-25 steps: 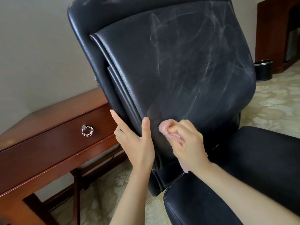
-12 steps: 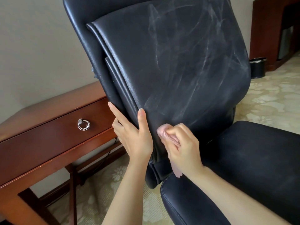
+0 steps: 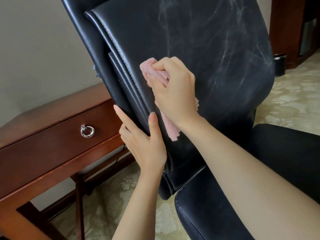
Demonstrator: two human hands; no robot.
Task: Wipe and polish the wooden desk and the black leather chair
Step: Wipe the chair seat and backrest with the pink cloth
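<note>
The black leather chair (image 3: 199, 49) fills the middle of the view, its backrest streaked with pale wipe marks. My right hand (image 3: 174, 90) grips a bunched pink cloth (image 3: 154, 71) and presses it against the left part of the backrest. A tail of the cloth hangs down below my wrist. My left hand (image 3: 143, 141) holds the backrest's left edge lower down, thumb on the front and fingers round the side. The wooden desk (image 3: 52, 135) stands to the left behind the chair.
The desk drawer carries a silver ring pull (image 3: 87, 130). A small black bin (image 3: 279, 64) stands on the patterned carpet (image 3: 290, 101) at the far right, beside a dark wooden cabinet (image 3: 285, 28). The chair seat (image 3: 277, 161) lies under my right forearm.
My right hand has moved up the backrest with the pink cloth, from beside my left hand to well above it. My left hand keeps its hold on the backrest edge.
</note>
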